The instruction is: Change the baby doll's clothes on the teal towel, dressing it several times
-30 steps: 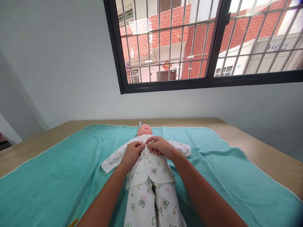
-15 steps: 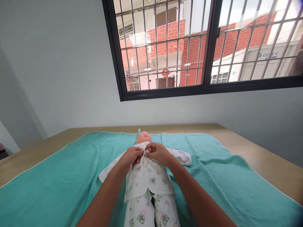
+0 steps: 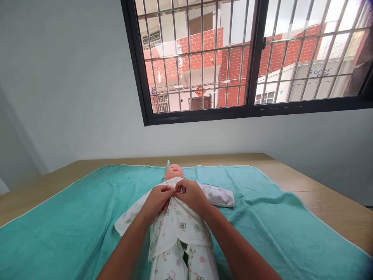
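A baby doll (image 3: 174, 171) lies on its back, its head toward the wall. It wears a white printed baby shirt (image 3: 186, 223) with the sleeves spread to both sides, and matching printed trousers (image 3: 201, 262). My left hand (image 3: 159, 198) pinches the shirt's front edge at the chest. Close against it, my right hand (image 3: 190, 193) pinches the same front opening with thumb and fingertips. The cloth between the hands is drawn up into a small peak. Whatever small fastening may be between the fingertips is hidden.
A turquoise towel (image 3: 87, 217) with some creases lies under the doll, covering much of the wooden table (image 3: 317, 190). Behind the table stands a pale wall (image 3: 72, 97) with a dark-framed, barred window (image 3: 201, 116).
Both hands have come closer together and shifted slightly down the shirt front, lifting the cloth a little. The camera view has turned slightly right.
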### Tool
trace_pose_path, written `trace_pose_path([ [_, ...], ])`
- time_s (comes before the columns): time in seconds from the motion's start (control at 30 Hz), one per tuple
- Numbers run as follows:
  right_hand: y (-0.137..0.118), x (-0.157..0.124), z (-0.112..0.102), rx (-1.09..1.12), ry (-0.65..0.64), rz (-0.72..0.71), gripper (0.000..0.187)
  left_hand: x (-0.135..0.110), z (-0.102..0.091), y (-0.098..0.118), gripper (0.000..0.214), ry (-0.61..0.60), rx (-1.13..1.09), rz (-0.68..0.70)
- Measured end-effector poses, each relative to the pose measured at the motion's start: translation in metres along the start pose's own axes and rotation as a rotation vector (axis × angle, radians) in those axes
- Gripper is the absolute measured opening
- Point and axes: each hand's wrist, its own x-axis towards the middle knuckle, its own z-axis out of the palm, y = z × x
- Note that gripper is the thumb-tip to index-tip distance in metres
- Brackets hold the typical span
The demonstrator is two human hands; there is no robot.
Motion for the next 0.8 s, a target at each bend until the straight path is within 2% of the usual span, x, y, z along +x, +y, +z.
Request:
trace_pose_path([
  [0.13,-0.002,0.003,0.000,0.025,-0.042,0.033,0.004,0.004,0.004,-0.005,0.017,0.142,0.124,0.002],
  [0.27,-0.004,0.003,-0.002,0.075,-0.059,0.072,0.005,0.005,0.007,-0.009,0.014,0.237,0.215,0.134],
  [0.37,-0.005,0.002,-0.003,0.117,-0.058,0.090,0.006,0.004,0.006,-0.010,0.014,0.222,0.192,0.172],
  [0.5,-0.003,0.000,-0.004,0.174,-0.053,0.101,0.007,0.003,0.003,-0.014,0.014,0.116,0.010,0.041],
  [0.63,0.000,-0.001,-0.005,0.114,-0.070,-0.029,0.016,0.007,-0.001,-0.021,0.018,0.019,-0.200,-0.023],
  [0.8,-0.001,-0.004,-0.005,-0.174,-0.042,-0.306,0.023,0.006,-0.004,-0.024,0.022,-0.012,-0.319,-0.004],
])
